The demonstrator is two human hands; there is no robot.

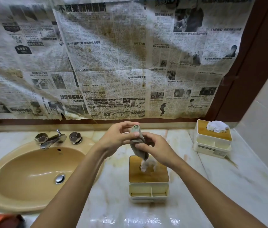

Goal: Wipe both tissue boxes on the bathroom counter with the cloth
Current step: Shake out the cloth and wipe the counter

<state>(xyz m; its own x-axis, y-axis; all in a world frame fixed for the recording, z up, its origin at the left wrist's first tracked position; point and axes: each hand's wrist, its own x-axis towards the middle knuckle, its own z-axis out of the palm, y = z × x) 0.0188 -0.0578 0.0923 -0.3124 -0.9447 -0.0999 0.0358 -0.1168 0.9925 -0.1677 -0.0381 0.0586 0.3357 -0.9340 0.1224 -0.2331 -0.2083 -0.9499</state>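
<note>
wooden-lidded near tissue box (148,176) sits at six o'clock on the marble counter (228,186); above it, left hand (115,137) and right hand (156,148) both pinch the grey cloth (138,143), likely bunching it to wipe; far tissue box (213,139) waits at two o'clock

The scene is seen from one head-worn wide-angle view, aimed forward and down, close over the bench (187,203); the sink (31,170) is at left, the newspaper-covered wall (113,63) far.

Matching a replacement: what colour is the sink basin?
Tan, a yellowish beige sink basin, seen in the head view.
</note>
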